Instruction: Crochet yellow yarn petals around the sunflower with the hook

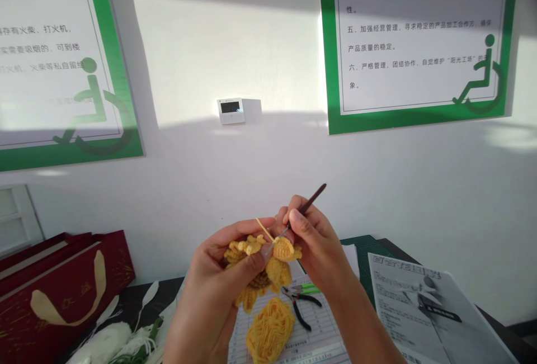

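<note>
My left hand point(213, 291) grips a yellow crocheted sunflower point(268, 269) with a brown centre and several petals. My right hand point(312, 241) pinches a crochet hook point(308, 204) with a dark handle, its tip pushed into a petal at the top of the flower. A thin strand of yellow yarn point(264, 230) rises from the work beside my left thumb. Below my hands, a loose bundle of yellow yarn point(271, 330) rests on a printed form point(247, 325), next to black-handled pliers point(298, 305) with green grips point(306, 289).
A dark red gift bag point(62, 291) stands at the left, with white and green crocheted pieces point(113, 344) in front of it. A printed sheet point(428, 308) lies at the right on a dark table point(495, 319), with a green cutting mat point(364, 258) behind it. Green-framed notices point(415, 34) hang on the wall.
</note>
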Available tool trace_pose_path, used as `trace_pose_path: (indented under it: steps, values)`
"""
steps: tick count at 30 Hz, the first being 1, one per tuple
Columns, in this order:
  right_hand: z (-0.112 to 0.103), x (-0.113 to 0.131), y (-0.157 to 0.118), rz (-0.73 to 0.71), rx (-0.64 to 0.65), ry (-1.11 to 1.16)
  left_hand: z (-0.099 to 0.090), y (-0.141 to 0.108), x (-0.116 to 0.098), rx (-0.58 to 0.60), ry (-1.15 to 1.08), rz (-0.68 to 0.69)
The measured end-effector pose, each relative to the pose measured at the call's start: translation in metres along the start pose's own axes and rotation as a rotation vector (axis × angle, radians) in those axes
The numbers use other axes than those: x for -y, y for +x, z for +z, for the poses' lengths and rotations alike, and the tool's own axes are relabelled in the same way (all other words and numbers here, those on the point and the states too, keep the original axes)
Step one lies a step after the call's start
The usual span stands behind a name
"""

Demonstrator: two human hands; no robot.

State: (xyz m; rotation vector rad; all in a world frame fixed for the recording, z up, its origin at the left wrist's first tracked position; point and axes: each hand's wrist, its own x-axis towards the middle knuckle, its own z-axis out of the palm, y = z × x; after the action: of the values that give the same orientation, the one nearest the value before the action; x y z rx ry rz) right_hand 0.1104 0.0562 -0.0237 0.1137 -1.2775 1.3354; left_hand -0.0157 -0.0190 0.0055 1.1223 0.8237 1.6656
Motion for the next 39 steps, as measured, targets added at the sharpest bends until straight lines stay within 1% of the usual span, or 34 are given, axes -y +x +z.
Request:
trace_pose_path:
  steps: [2, 4, 5, 7, 9, 10, 11, 13, 15, 16, 17, 19, 21, 23, 25, 27, 28, 29, 31, 34, 36, 39]
  values:
    - [-0.001, -0.005, 0.0, -0.045, 0.017, -0.029, 0.004, -0.002, 0.002, -0.073, 0.027, 0.062]
    - [-0.003, -0.007, 0.0, -0.196, 0.005, -0.155, 0.008, -0.004, 0.004, -0.153, 0.039, 0.124]
    - [-0.005, -0.007, -0.001, -0.308, -0.002, -0.27, 0.011, -0.005, 0.005, -0.192, 0.041, 0.153]
    - [-0.009, -0.004, -0.003, -0.569, 0.028, -0.588, 0.014, -0.006, 0.007, -0.272, 0.056, 0.208]
    - [-0.011, 0.0, -0.006, -0.801, 0.104, -0.908, 0.015, -0.006, 0.008, -0.302, 0.039, 0.212]
    - [-0.012, 0.002, -0.007, -0.853, 0.064, -0.957, 0.014, -0.006, 0.007, -0.278, 0.011, 0.171]
    - [-0.012, 0.003, -0.009, -0.856, 0.023, -0.971, 0.013, -0.005, 0.006, -0.22, -0.025, 0.097]
    - [-0.011, 0.001, -0.009, -0.856, 0.01, -0.892, 0.008, -0.003, 0.003, -0.057, -0.092, -0.078]
    - [-0.011, -0.004, -0.009, -0.893, 0.104, -0.764, 0.003, -0.001, -0.001, 0.073, -0.113, -0.194]
    - [-0.01, -0.007, -0.008, -0.853, 0.084, -0.668, 0.0, -0.001, -0.002, 0.106, -0.111, -0.212]
    - [-0.009, -0.009, -0.008, -0.793, 0.039, -0.559, -0.002, 0.0, -0.004, 0.121, -0.106, -0.213]
    - [-0.005, -0.01, -0.007, -0.645, -0.072, -0.35, -0.004, 0.0, -0.006, 0.13, -0.089, -0.202]
    - [-0.001, -0.008, -0.007, -0.499, -0.129, -0.209, -0.006, 0.0, -0.007, 0.135, -0.068, -0.193]
    - [0.003, -0.003, -0.005, -0.337, -0.117, -0.08, -0.006, -0.001, -0.007, 0.137, -0.047, -0.178]
    - [0.006, 0.001, -0.003, -0.163, -0.072, 0.035, -0.005, -0.001, -0.007, 0.118, -0.02, -0.13]
    - [0.008, 0.001, -0.001, -0.035, -0.052, 0.091, -0.003, -0.002, -0.005, 0.059, 0.019, -0.044]
    - [0.009, 0.001, 0.0, -0.003, -0.05, 0.091, -0.001, -0.003, -0.004, 0.015, 0.048, 0.012]
    - [0.009, 0.0, 0.001, 0.007, -0.055, 0.08, 0.001, -0.004, -0.002, -0.033, 0.079, 0.072]
    - [0.009, -0.003, 0.001, -0.026, -0.069, 0.036, 0.005, -0.006, 0.001, -0.125, 0.141, 0.174]
    - [0.008, -0.007, -0.001, -0.149, -0.106, -0.115, 0.009, -0.008, 0.004, -0.232, 0.215, 0.254]
    - [0.007, -0.009, -0.001, -0.233, -0.149, -0.23, 0.01, -0.008, 0.006, -0.263, 0.257, 0.272]
    - [0.007, -0.009, -0.003, -0.301, -0.195, -0.346, 0.011, -0.008, 0.008, -0.255, 0.269, 0.285]
